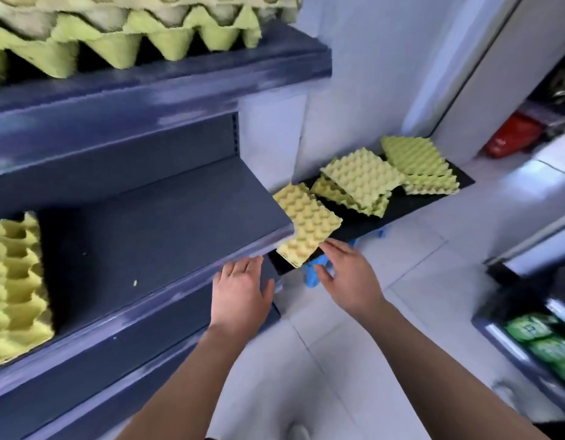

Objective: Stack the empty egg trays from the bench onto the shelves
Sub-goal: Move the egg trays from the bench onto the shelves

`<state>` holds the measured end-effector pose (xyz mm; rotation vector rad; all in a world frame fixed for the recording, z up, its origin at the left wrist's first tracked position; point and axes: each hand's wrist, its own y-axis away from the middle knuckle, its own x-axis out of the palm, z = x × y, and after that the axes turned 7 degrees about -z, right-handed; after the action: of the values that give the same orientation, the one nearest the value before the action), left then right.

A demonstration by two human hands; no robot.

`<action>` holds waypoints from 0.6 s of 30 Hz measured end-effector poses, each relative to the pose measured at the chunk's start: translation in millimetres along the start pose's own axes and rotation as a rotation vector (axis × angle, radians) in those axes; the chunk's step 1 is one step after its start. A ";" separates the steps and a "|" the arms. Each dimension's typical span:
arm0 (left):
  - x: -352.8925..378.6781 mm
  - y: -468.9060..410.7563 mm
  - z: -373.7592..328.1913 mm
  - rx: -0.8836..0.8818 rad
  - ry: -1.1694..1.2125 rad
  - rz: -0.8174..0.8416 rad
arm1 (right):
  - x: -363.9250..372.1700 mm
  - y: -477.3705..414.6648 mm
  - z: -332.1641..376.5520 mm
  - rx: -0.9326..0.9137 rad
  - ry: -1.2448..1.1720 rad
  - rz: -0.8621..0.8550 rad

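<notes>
- Far left, middle shelf (154,223): a pile of yellow-green egg trays (14,290) sits at its left end, cups up.
- Top shelf (179,77), above: a taller stack of trays (116,36), several deep, cups pointing down.
- Left hand (240,290): palm down, fingers straight and a little spread, holding nothing. It hovers over the front lip of the middle shelf. Its fingertips point at the near corner of the nearest tray and are just beside it, not touching.
- Nearest tray (305,223): a single tray, bumps up, on the near end of the black bench (433,201). Its left side is hidden behind the right end of the middle shelf. It lies ahead of both hands, with its near corner between the two sets of fingertips.
- Right hand (348,274): palm down, fingers straight and relaxed, gripping nothing. The fingertips are at the tray's near right edge; contact or just short of it, cannot tell.
- Blue legs (316,274) of the bench show under the right hand's fingers.
- Farther along the bench: a second pile (360,179) of trays, fanned and skewed, then a third pile (417,163) at the far end, close to the second.
- Far right: a red object (509,138) on the floor, too blurred to name, and green packets (541,341) on a low rack.
</notes>
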<state>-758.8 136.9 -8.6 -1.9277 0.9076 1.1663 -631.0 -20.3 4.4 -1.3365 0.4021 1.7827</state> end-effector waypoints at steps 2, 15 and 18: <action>20.8 -14.1 -34.8 -0.034 0.040 0.038 | -9.2 -8.0 -37.4 0.018 0.019 0.004; 144.3 -140.6 -125.7 -0.133 0.072 0.204 | -3.5 -126.9 -193.9 0.057 0.026 0.094; 170.0 -176.2 -134.9 -0.192 0.079 0.259 | 7.9 -163.0 -223.8 0.082 0.027 0.146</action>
<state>-494.9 79.3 -80.6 -2.0651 1.1510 1.3777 -364.8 -74.0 -50.4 -1.3027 0.5946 1.8476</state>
